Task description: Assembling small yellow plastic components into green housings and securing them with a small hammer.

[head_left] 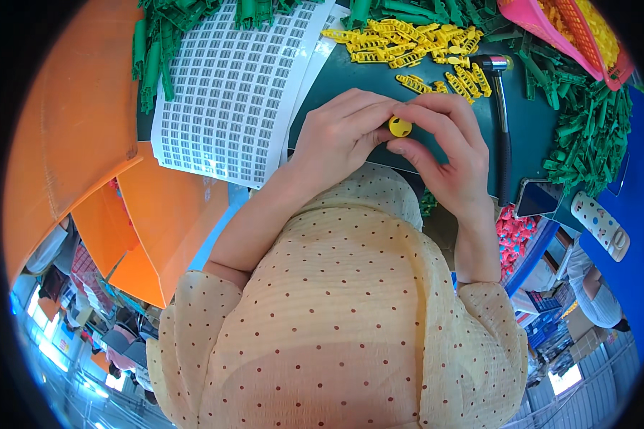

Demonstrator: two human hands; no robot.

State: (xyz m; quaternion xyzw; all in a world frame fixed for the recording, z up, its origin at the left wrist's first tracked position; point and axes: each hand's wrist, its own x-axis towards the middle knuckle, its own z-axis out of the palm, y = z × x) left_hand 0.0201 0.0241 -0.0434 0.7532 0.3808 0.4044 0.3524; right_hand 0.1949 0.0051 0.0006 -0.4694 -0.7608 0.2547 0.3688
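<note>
Over the near edge of the dark green table, my left hand (336, 136) pinches a small yellow plastic piece (401, 126) with a round end showing dark openings. The fingertips of my right hand (451, 146) close on the same piece from the other side, index finger above and thumb below. The rest of the piece is hidden by my fingers. Just beyond my hands lie several loose yellow plastic clips (415, 43). A hammer (503, 107) with a metal shaft and black grip rests right of my right hand.
White sheets of small printed labels (222, 100) lie at left. Green plastic parts (587, 136) heap along the back and right. A pink basket (551, 32) stands far right. A phone (539, 197) and a white patterned case (599, 227) lie near right. Orange panels (79, 107) border the left.
</note>
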